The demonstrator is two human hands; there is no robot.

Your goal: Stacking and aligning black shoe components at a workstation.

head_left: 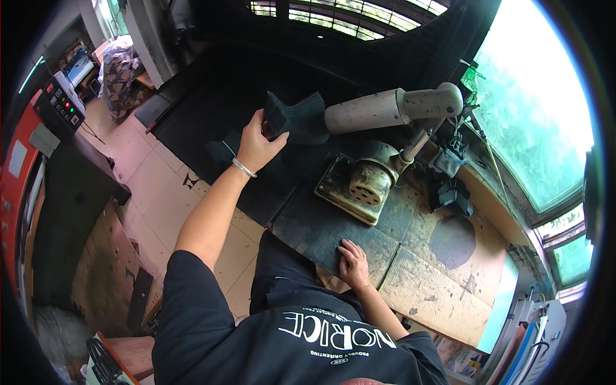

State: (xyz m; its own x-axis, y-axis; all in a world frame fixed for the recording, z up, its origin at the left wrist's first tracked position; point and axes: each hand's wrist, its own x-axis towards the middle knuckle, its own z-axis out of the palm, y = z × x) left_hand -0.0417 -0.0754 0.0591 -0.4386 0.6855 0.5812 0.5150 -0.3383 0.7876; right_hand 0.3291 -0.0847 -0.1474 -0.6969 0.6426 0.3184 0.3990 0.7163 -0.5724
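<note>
Raised over the dark surface ahead, my left hand [260, 144] is closed around the edge of a black curved sheet piece [298, 117], whose material I cannot make out. The piece bends upward at both ends and comes close to the end of a grey cylindrical head [366, 110] on a jointed arm. My right hand [354, 263] lies with its fingers stretched out on the stained cardboard [333, 234] at the near edge of the bench. Just ahead of that hand stands a worn metal base with a perforated round housing [373, 179].
A dark worktop [212, 109] spreads ahead and left, below a slatted opening [353, 16]. Along the window wall lie dark cloth-like items [452, 192]. A red machine with a lit control panel [61, 106] stands at far left. Folders [523, 353] are at lower right.
</note>
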